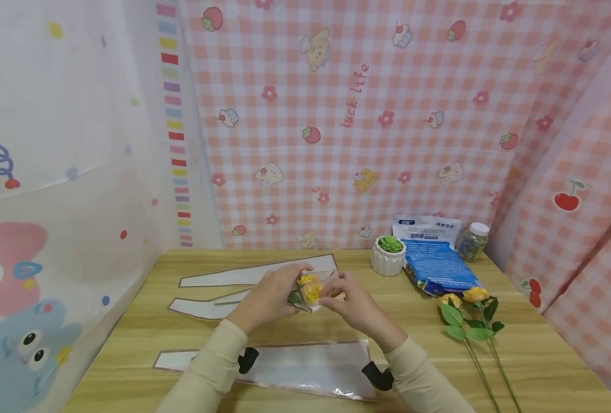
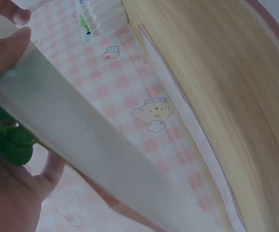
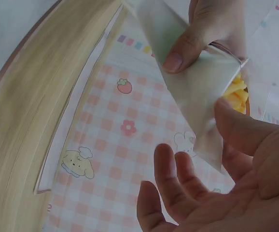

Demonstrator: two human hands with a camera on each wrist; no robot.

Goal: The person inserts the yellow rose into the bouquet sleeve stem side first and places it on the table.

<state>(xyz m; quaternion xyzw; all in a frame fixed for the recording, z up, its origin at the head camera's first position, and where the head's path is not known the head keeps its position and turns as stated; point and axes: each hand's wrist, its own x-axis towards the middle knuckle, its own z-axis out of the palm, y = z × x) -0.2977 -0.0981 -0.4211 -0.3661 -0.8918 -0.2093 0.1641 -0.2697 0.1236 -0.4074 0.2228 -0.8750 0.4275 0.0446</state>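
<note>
My left hand [image 1: 269, 298] grips a yellow rose [image 1: 311, 289] with a white wrapping sheet [image 2: 91, 125] folded round it. In the left wrist view, the thumb lies over the sheet and green leaves [image 2: 11, 142] show beside the palm. The sheet has a brown edge, and its narrow end stretches left in the head view, a green stem [image 1: 228, 302] along it. My right hand [image 1: 354, 301] pinches the sheet's edge beside the bloom. Yellow petals [image 3: 236, 94] peek out by the right thumb, while the other fingers are spread and loosely bent.
One white sheet [image 1: 264, 275] lies at the back of the wooden table, another [image 1: 310, 367] under the forearms. On the right are two yellow roses [image 1: 475, 327], a blue packet [image 1: 442, 267], a white succulent pot [image 1: 388, 261] and a lidded jar [image 1: 473, 244].
</note>
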